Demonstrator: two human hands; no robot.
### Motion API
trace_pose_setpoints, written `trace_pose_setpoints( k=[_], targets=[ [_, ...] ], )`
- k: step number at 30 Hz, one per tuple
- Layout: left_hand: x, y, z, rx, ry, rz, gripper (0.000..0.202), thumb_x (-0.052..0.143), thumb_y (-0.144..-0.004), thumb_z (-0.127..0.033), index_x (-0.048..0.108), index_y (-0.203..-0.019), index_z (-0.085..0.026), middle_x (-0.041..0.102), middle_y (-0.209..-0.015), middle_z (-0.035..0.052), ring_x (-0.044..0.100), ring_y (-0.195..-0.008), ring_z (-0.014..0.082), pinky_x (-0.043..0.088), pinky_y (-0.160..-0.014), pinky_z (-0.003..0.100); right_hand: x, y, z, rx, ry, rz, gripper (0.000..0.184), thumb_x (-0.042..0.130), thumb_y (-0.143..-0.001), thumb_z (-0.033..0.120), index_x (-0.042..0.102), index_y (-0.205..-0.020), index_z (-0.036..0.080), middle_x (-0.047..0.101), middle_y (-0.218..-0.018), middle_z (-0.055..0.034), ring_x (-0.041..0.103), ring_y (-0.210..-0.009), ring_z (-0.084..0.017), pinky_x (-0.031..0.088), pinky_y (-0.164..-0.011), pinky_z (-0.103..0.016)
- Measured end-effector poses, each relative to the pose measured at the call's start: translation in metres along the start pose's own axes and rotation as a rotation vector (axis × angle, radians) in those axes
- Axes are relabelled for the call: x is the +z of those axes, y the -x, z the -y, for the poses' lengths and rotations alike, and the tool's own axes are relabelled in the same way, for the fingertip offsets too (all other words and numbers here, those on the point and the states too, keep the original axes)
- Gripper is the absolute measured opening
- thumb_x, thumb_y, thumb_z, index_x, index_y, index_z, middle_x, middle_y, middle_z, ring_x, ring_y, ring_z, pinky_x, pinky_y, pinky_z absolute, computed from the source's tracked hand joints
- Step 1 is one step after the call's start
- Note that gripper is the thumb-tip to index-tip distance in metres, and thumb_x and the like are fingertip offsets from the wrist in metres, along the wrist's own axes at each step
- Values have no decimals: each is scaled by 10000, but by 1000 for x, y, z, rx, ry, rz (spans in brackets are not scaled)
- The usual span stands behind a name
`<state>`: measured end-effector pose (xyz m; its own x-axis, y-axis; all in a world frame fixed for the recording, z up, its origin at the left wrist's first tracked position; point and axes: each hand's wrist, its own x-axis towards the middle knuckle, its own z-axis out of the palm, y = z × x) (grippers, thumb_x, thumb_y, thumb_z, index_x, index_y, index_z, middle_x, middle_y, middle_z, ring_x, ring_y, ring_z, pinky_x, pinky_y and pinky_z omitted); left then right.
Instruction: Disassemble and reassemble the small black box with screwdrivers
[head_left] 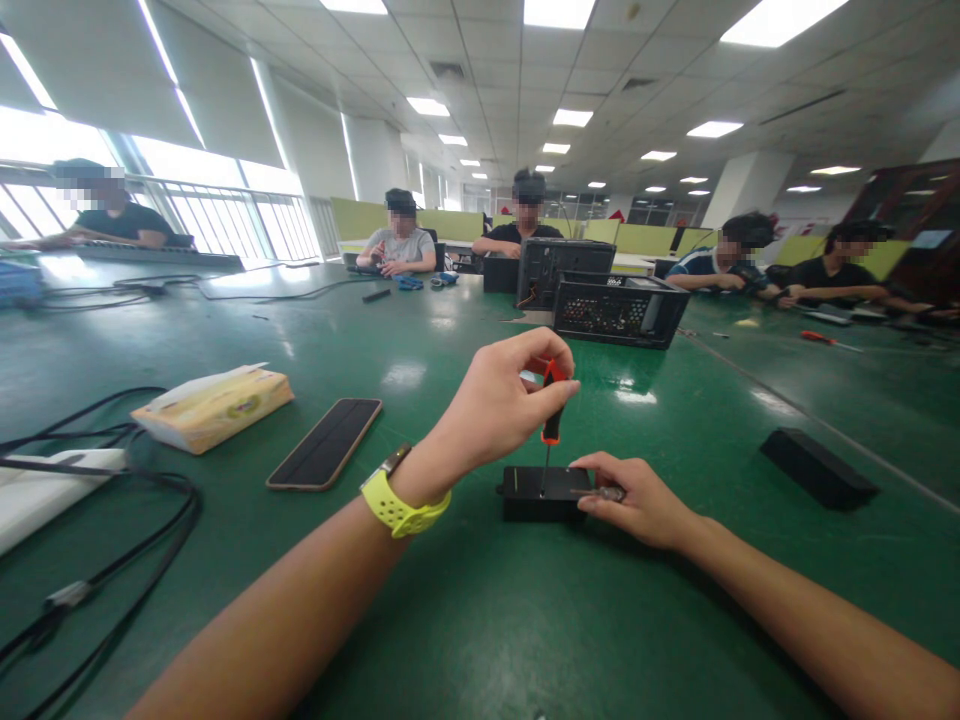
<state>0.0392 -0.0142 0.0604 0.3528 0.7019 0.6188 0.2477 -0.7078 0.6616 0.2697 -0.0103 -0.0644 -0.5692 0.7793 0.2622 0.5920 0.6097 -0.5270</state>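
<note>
My left hand (510, 392), with a yellow-green watch strap (405, 508) on its wrist, grips the red and black handle of a screwdriver (553, 428) from above. The screwdriver stands upright, its tip on the top face of a small black box (546, 495). At the box's right end rests my right hand (637, 497), thumb and fingers closed around that end. A second, smaller screwdriver (611, 492), with a thin shaft and greyish handle, is held in the same hand and points left across the box. My right palm is hidden.
On the left lie a phone (326, 445), a tissue pack (217, 405) and black cables (169, 540). A black block (817, 468) sits at right. Black computer cases (619, 310) stand further back, with an orange screwdriver (825, 340) to their right. Several people sit around the green table (450, 620).
</note>
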Motion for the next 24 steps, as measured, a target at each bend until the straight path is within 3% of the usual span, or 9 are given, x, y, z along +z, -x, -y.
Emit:
trace_pose_setpoints(
  k=[8, 16, 20, 24],
  targets=[
    [-2, -1, -4, 1, -38, 3, 238, 540, -736, -95, 592, -958, -163, 691, -951, 35, 651, -840, 129, 508, -618, 179, 0, 0, -1, 4, 10, -3, 371, 594, -864, 448, 589, -1133, 193, 562, -674, 33, 494, -580, -122, 344, -577, -235],
    [-1, 1, 0, 9, -90, -17, 199, 550, -747, -139, 638, -924, -165, 656, -990, 44, 632, -877, 148, 533, -670, 209, -1, -1, 0, 0, 20, 1, 378, 583, -865, 469, 593, -1128, 197, 569, -670, 28, 504, -580, -126, 346, -576, -235],
    [-2, 1, 2, 21, -120, -16, 113, 603, -788, -235, 623, -873, -162, 637, -913, 36, 603, -811, 132, 520, -683, 220, 0, 0, 0, -3, 17, -1, 377, 580, -867, 471, 594, -1125, 197, 574, -678, 24, 510, -586, -129, 354, -577, -235],
    [-1, 2, 1, 26, -82, 14, 143, 583, -829, -241, 626, -941, -164, 659, -889, 21, 593, -787, 112, 500, -692, 210, 1, 0, -1, -3, 14, 2, 379, 582, -866, 473, 595, -1124, 195, 584, -689, 22, 519, -594, -130, 358, -581, -235]
  ],
)
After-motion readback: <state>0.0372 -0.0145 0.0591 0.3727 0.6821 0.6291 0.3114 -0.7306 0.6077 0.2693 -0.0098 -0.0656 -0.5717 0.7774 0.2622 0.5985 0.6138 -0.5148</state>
